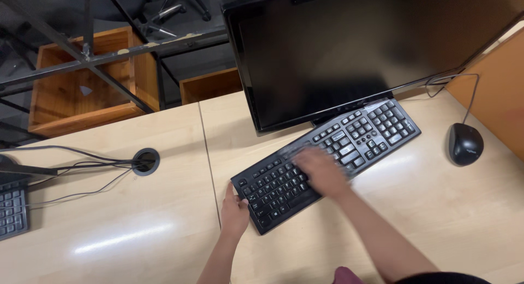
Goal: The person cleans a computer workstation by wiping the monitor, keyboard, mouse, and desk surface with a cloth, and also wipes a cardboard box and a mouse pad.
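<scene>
Two hands [234, 212] [322, 172] on one black keyboard [376, 128].

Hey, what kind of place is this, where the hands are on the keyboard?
Probably an office or computer room. A black keyboard, a dark monitor and a wired mouse sit on a pale desk with a cable hole; a second keyboard lies further left.

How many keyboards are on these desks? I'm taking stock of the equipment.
2. One black keyboard lies before the monitor, under both hands. A second keyboard is cut off by the left edge. Others may lie outside the view.
</scene>
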